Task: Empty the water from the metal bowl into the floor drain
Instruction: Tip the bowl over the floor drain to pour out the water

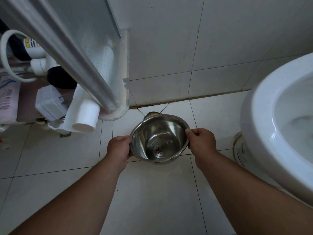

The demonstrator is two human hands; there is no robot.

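1. The left hand curls its fingers round the left rim of the round shiny steel bowl, thumb on top of the lip and the other fingers hidden beneath; the right hand pinches the opposite rim with the thumb on the lip and the knuckles folded tight below it.
2. The bowl hangs between both hands at the centre of the frame, above the white tiled floor, tipped so that its far lip points toward the upper part of the frame. A red printed mark shows on its bottom; whether water lies in it I cannot tell.
3. Just beyond the far lip, partly covered by it, sits the round grimy floor drain, where dark grout lines meet near the wall.
4. To the right stands a white ceramic toilet bowl; in the upper left, a slanted grey metal rail and a white paper roll.
5. Risks, as I judge them: a quick tilt would send water past the small drain and across the tiles; the rim-only grips could slip if wet; pouring from this height would splash the paper roll nearby.
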